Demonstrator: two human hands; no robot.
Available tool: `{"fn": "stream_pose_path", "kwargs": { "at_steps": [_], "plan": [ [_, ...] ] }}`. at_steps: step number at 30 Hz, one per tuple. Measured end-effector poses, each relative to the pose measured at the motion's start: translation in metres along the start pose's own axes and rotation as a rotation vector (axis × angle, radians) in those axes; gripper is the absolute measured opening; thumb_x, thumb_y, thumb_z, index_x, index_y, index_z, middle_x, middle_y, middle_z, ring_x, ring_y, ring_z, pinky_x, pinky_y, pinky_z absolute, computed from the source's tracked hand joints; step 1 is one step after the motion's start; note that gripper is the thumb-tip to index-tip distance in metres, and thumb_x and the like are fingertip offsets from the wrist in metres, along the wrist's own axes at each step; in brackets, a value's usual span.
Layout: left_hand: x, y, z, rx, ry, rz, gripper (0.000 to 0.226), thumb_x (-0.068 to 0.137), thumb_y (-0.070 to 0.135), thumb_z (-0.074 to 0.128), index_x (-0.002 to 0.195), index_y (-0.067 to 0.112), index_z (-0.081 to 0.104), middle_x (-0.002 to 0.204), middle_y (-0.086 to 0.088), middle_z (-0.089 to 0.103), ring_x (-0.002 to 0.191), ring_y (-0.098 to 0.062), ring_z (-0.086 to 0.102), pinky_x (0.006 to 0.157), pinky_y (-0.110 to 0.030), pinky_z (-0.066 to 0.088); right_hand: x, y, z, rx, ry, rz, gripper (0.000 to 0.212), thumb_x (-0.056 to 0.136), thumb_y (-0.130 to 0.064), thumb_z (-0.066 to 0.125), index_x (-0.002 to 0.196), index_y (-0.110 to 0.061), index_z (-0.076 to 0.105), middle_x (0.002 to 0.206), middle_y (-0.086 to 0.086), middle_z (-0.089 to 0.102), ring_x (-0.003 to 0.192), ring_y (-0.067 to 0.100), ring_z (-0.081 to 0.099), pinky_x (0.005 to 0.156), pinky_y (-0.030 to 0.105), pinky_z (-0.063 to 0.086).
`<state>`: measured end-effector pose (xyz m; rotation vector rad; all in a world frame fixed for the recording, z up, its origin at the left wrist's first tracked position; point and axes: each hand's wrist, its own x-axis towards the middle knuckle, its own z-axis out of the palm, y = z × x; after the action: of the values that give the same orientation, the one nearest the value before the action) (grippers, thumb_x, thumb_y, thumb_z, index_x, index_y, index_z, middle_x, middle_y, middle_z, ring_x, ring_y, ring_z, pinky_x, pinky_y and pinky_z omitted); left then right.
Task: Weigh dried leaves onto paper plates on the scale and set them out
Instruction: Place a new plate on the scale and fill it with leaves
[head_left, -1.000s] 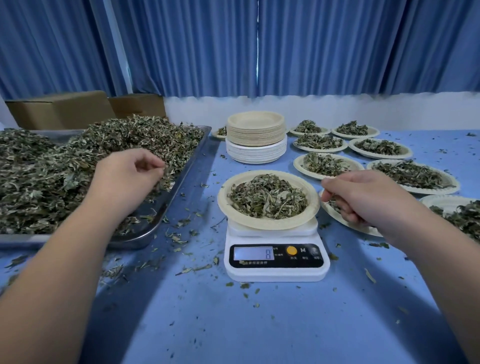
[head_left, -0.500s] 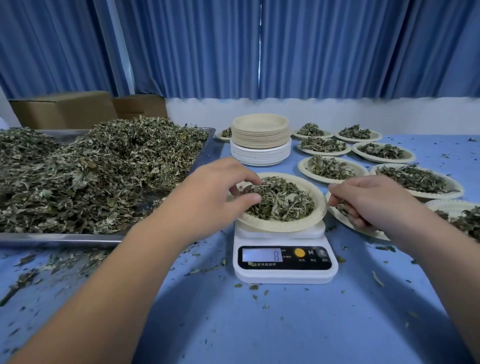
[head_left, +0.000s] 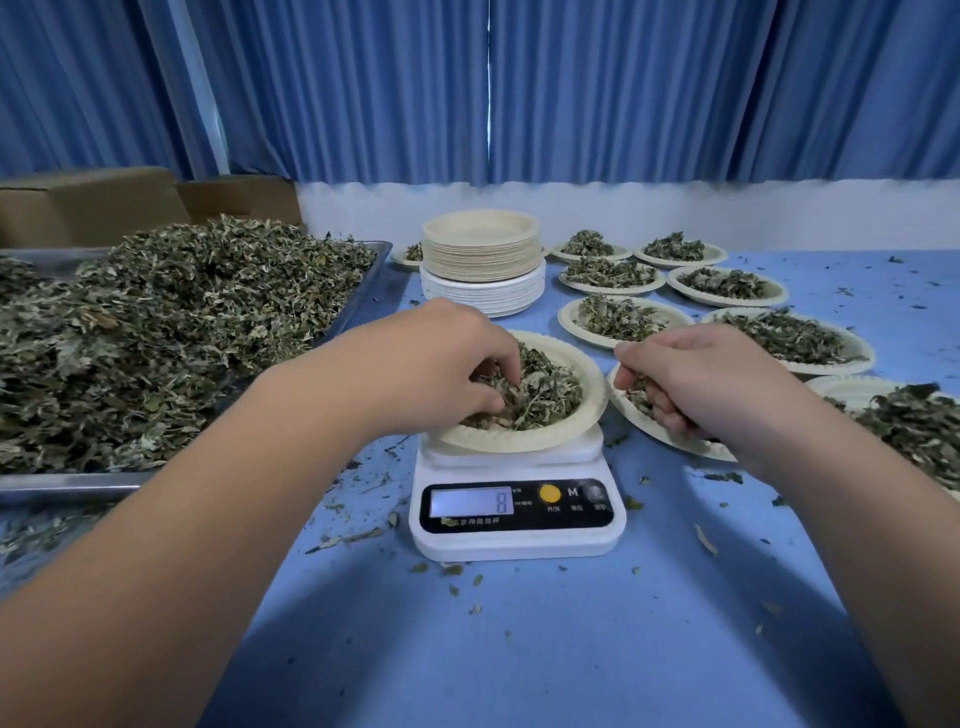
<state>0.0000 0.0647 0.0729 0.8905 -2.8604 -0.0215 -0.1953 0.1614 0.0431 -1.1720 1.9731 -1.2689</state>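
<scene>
While left hand (head_left: 441, 358) pinches crumpled grey-green leaves (head_left: 550, 395) in plate (head_left: 592, 402) on scale (head_left: 519, 543), right hand (head_left: 711, 379) — grip clutching more leaves.

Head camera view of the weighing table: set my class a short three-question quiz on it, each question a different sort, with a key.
1. True or false: the paper plate on the scale is empty.
2. Multiple choice: the left hand touches A) the dried leaves on the scale's plate; B) the scale's buttons; C) the stack of unused plates.
3. Fill in: the big heap of leaves lies in a metal ___ on the person's left.
Key: 1 false; 2 A; 3 tray.
</scene>
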Motion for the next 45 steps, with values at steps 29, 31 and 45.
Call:
{"fn": "stream_pose_path", "kwargs": {
  "at_steps": [29, 31, 45],
  "plan": [
    [-0.042, -0.072, 0.007, -0.851, 0.897, -0.479, 0.021, 0.085, 0.005, 0.07, 0.082, 0.026, 0.067, 0.076, 0.008, 0.066, 0.06, 0.001, 0.06, 0.062, -0.012, 0.05, 0.0, 0.002, 0.0, 0.02, -0.004, 0.018, 0.031, 0.093, -0.026, 0.058, 0.069, -0.009, 0.064, 0.046, 0.003, 0.039, 0.039, 0.015, 0.032, 0.041, 0.021, 0.025],
    [-0.047, -0.085, 0.01, -0.542, 0.856, -0.622, 0.017, 0.085, 0.014, 0.07, 0.082, 0.03, 0.067, 0.076, 0.013, 0.063, 0.056, 0.0, 0.055, 0.05, -0.017, 0.041, 0.0, 0.002, 0.0, 0.017, -0.003, 0.014, 0.031, 0.094, -0.027, 0.058, 0.069, -0.008, 0.064, 0.046, 0.002, 0.039, 0.039, 0.015, 0.032, 0.039, 0.019, 0.024],
    [-0.056, -0.118, 0.03, -0.243, 0.504, -0.758, 0.027, 0.086, 0.023, 0.072, 0.112, 0.023, 0.065, 0.123, -0.003, 0.057, 0.09, -0.019, 0.049, 0.078, -0.03, 0.04, -0.001, 0.0, 0.003, 0.018, -0.005, 0.012, 0.033, 0.093, -0.027, 0.06, 0.066, -0.008, 0.065, 0.045, 0.002, 0.038, 0.039, 0.016, 0.032, 0.031, 0.017, 0.025]
  ]
}}
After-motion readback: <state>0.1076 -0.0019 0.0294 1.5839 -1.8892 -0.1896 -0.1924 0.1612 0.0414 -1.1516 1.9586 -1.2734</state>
